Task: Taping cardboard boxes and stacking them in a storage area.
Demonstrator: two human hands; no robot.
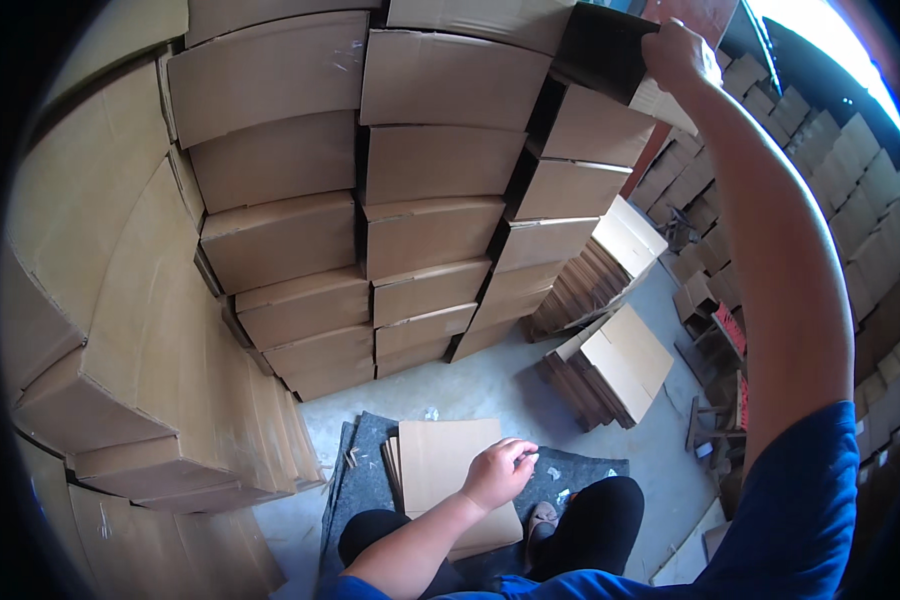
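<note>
While left fingers [517, 448] curl, contents unclear, I cannot tell whether right fingers [657, 46] grip the dark carton [598, 50].

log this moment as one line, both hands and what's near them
right hand: raised, at upper carton | left hand: curled, above flat cardboard, grip unclear | gray mat: under cardboard

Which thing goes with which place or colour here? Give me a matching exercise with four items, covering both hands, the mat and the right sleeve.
Column one:
1. right hand
2. left hand
3. mat
4. right sleeve

Column two:
A. dark grey, laid on the floor
B. blue
C. raised high, at a box
D. low, by the flat cardboard

Right pairs: 1-C, 2-D, 3-A, 4-B
</note>
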